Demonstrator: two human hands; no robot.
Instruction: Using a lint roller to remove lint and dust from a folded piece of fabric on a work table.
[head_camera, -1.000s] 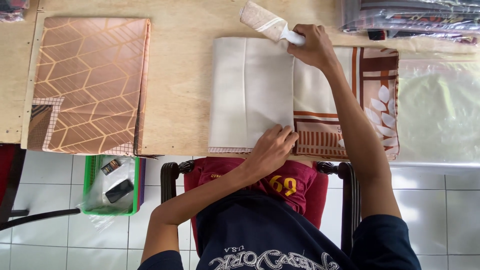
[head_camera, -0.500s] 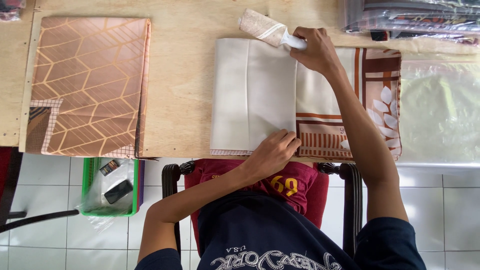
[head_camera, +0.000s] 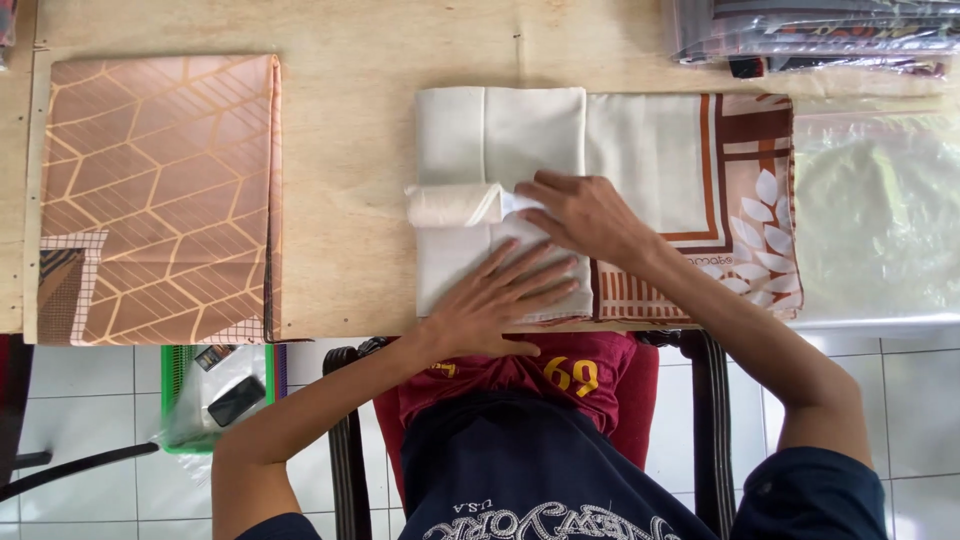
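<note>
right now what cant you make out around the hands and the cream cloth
- Head view: cream folded cloth, the part under the left hand and right hand is hidden.
- Patterned scarf: its left part lies under the cream cloth.
- Wrapped stack: cut off by the top edge.
- Green basket: contents too small and wrapped in plastic.

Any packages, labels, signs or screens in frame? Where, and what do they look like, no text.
Stack of clear plastic packages: table's top right corner, flat, glossy, dark patterned fabric inside.
Empty clear plastic bag: right table edge, beside the cream and brown scarf, flat, translucent.
Small paper tag: in the green floor basket, lower left, rectangular, dark and orange.
Dark flat phone-like thing: same basket, under plastic; screen cannot be told.
No signs.
</note>
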